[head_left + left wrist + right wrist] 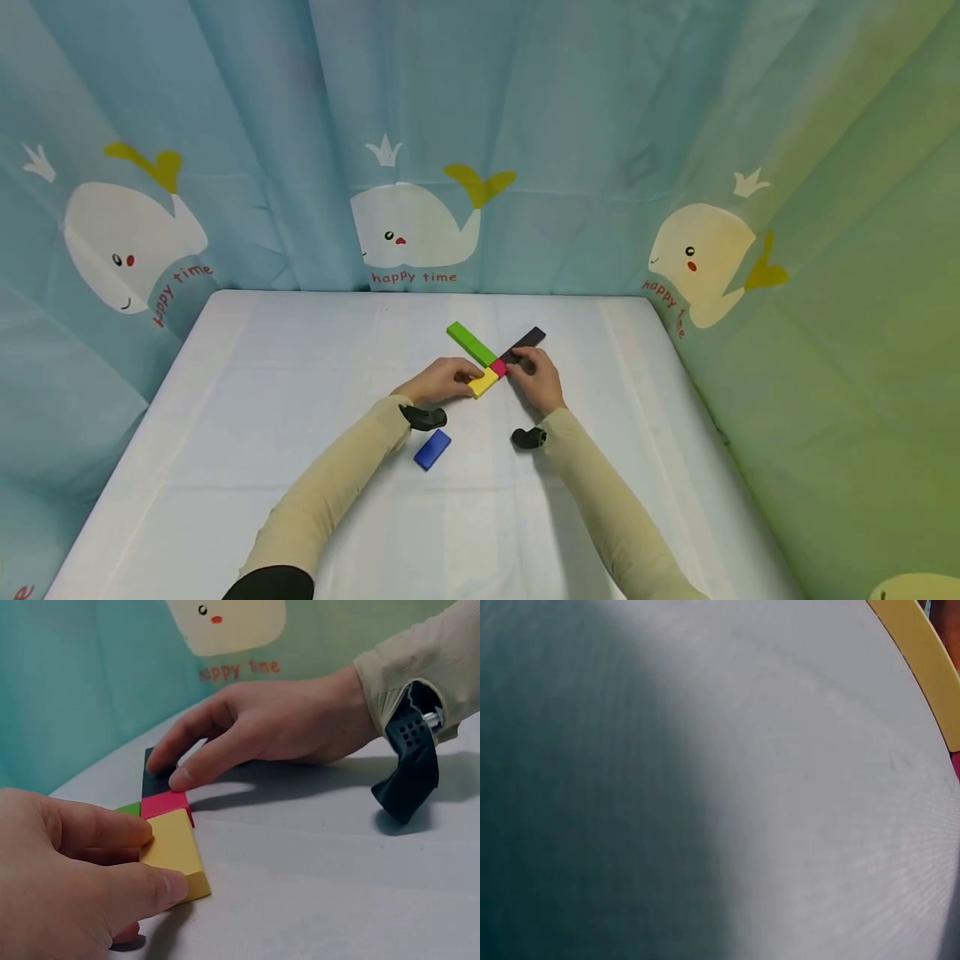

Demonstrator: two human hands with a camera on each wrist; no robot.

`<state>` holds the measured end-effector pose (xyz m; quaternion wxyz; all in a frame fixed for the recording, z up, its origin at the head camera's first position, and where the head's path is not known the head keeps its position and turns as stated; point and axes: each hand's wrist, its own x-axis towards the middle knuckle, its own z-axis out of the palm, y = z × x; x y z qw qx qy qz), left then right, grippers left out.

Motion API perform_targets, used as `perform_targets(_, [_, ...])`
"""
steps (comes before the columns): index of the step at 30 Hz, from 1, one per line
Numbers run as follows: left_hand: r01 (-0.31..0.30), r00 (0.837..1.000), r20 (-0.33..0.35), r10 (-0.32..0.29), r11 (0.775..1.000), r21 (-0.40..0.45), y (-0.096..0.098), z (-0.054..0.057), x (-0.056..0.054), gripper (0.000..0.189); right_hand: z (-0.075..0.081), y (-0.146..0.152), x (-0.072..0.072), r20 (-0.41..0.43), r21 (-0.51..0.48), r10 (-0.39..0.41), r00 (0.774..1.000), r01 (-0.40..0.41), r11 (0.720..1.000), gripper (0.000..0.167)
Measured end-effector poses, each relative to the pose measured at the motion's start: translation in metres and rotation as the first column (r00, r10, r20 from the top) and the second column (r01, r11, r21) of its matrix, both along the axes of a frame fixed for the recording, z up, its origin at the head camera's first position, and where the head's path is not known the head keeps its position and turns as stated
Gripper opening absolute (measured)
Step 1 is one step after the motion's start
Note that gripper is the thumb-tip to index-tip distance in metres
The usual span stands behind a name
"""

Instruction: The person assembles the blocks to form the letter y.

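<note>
My left hand [441, 381] pinches a yellow block [176, 851] between thumb and fingers, its far end against a small red block [166, 802]. Across from it, my right hand [537, 379] has its thumb and index finger on either side of a long black block [532, 336], near the end that meets the red one. A long green block [471, 343] runs from the red block toward the back left. Together the pieces form arms around the red block on the table. Only an edge of the yellow block [922, 667] shows in the right wrist view.
A blue block [432, 450] lies apart on the white-covered table [300, 350], close to the left wrist. Black wrist devices [529, 438] are worn at both cuffs. A whale-print curtain [570, 167] surrounds the table's back and sides.
</note>
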<state>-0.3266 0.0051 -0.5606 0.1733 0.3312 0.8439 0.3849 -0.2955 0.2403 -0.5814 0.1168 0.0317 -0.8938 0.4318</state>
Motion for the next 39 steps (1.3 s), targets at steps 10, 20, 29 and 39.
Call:
perform_targets(10, [-0.003, 1.0, 0.0, 0.003, 1.0, -0.001, -0.0022, -0.0021, 0.0016, 0.037, 0.0003, -0.0009, 0.0011, 0.032, 0.005, 0.003, 0.999, -0.003, 1.0, 0.036])
perform_targets(20, [-0.006, 1.0, -0.001, 0.006, 1.0, 0.002, -0.0011, -0.0014, 0.0014, 0.038, 0.0011, -0.0007, 0.0015, 0.032, 0.013, 0.002, 0.999, -0.002, 1.0, 0.036])
perform_targets(29, [0.008, 1.0, -0.003, -0.008, 1.0, 0.025, -0.0019, -0.0029, 0.0005, 0.038, -0.0007, 0.0006, 0.0002, 0.03, 0.013, 0.001, 1.0, -0.002, 1.0, 0.036])
perform_targets(39, [0.006, 1.0, -0.01, -0.006, 1.0, 0.011, -0.0007, -0.0049, -0.0019, 0.038, 0.0003, 0.001, 0.0005, 0.019, 0.01, 0.003, 1.0, -0.003, 1.0, 0.036])
